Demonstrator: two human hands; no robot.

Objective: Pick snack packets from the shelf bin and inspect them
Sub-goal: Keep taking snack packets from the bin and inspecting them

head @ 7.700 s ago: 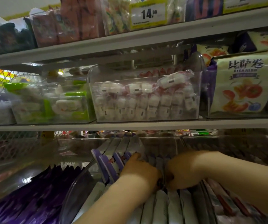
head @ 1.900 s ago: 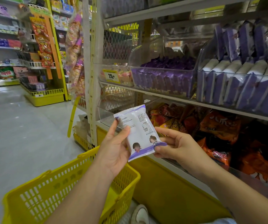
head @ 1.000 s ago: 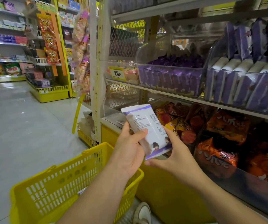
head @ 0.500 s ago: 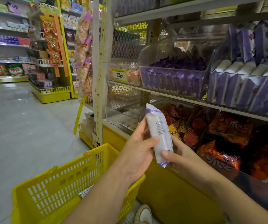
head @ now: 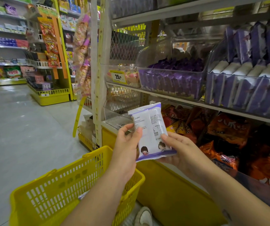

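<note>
A white and purple snack packet (head: 150, 129) with printed text and two cartoon figures is held flat toward me in front of the shelf. My left hand (head: 126, 149) pinches its left edge with thumb and fingers. My right hand (head: 178, 149) grips its lower right corner, fingers behind and thumb on the front. At the upper right a clear shelf bin (head: 245, 90) holds several matching white and purple packets standing in rows.
A yellow shopping basket (head: 75, 188) sits below my left arm. A second clear bin (head: 170, 85) holds purple packets. Orange snack bags (head: 229, 141) fill the lower shelf. The aisle floor (head: 17, 128) stretches left toward other racks.
The packet has turned from edge-on to its printed back facing me. My right thumb has come onto the packet's lower corner. Seconds ago both hands were in the shelf bin.
</note>
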